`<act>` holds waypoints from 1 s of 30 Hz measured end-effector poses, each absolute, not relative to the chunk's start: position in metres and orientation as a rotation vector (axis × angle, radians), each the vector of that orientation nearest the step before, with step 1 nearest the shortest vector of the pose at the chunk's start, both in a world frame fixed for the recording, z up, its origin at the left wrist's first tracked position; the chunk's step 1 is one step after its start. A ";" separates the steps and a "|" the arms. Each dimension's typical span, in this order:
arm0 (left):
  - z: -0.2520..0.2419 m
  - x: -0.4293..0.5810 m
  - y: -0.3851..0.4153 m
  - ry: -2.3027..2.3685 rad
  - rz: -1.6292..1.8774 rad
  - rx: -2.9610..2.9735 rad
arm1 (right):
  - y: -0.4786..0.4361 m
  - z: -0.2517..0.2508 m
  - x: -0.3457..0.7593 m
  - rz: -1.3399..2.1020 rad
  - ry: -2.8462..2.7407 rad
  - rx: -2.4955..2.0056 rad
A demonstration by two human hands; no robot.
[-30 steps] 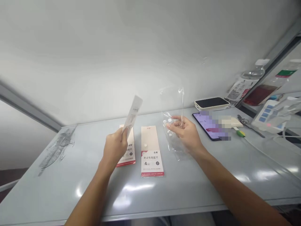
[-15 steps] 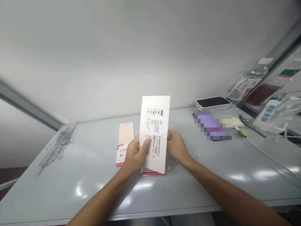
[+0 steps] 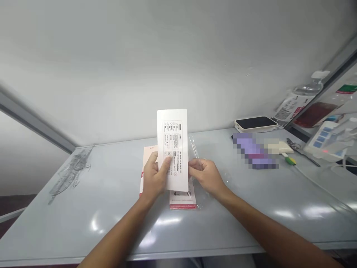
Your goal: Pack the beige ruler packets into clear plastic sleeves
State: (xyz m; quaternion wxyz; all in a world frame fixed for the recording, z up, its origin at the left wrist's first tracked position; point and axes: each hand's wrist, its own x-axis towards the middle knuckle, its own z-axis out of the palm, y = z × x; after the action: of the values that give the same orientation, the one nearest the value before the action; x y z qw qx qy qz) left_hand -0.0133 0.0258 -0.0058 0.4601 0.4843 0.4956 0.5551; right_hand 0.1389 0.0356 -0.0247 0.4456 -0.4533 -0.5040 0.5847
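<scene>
White card (image 3: 173, 149), printed on the side that shows, stands upright in the left hand (image 3: 154, 178), its lower end in front of a red-edged pack (image 3: 183, 201) on the worktop (image 3: 69, 219). The left fingers are closed around the card's left edge, thumb flat across the print. The right hand (image 3: 208, 178) is at the card's right edge, its fingers drawn narrow and pinching, as far as can be told, the clear sleeve (image 3: 194, 149) whose creased film shows beside the card and near the wrist. Card and sleeve meet at the right fingertips, but the sleeve's mouth is hidden, so whether any of the card is inside it cannot be told; most of the card looks uncovered. By judgement, the work on this pair is only partway: both pieces are in hand, and joining or parting them does not look complete. The red-edged pack and the pink pack (image 3: 147, 153), partly behind the left hand, lie flat with no fingers evidently gripping them; whether they are finished is unclear. Well off to the right lie a cream-cased phone (image 3: 256, 123) and a pixelated purple shape (image 3: 252, 150), with a bottle (image 3: 301, 96) beyond.
</scene>
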 end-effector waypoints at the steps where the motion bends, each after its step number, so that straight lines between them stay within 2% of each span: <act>1: -0.005 -0.013 0.026 1.192 1.350 1.145 | 0.036 -0.024 0.139 1.452 -1.250 -1.127; 11: -0.004 -0.015 0.028 1.238 1.353 1.076 | 0.041 -0.028 0.144 1.389 -1.232 -1.178; 22: -0.012 -0.012 0.024 1.467 1.443 1.322 | 0.026 -0.026 0.129 1.486 -1.185 -1.106; 26: -0.011 -0.009 0.023 1.479 1.248 1.525 | 0.025 -0.029 0.128 1.471 -1.168 -1.113; 30: -0.016 -0.009 0.020 1.274 1.061 1.451 | 0.025 -0.029 0.128 1.426 -1.232 -1.092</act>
State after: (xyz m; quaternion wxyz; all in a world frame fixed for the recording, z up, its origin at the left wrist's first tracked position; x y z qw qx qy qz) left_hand -0.0089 0.0195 -0.0157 0.4521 0.5873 0.5159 0.4296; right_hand 0.1276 0.0252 -0.0293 0.4635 -0.4442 -0.5014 0.5800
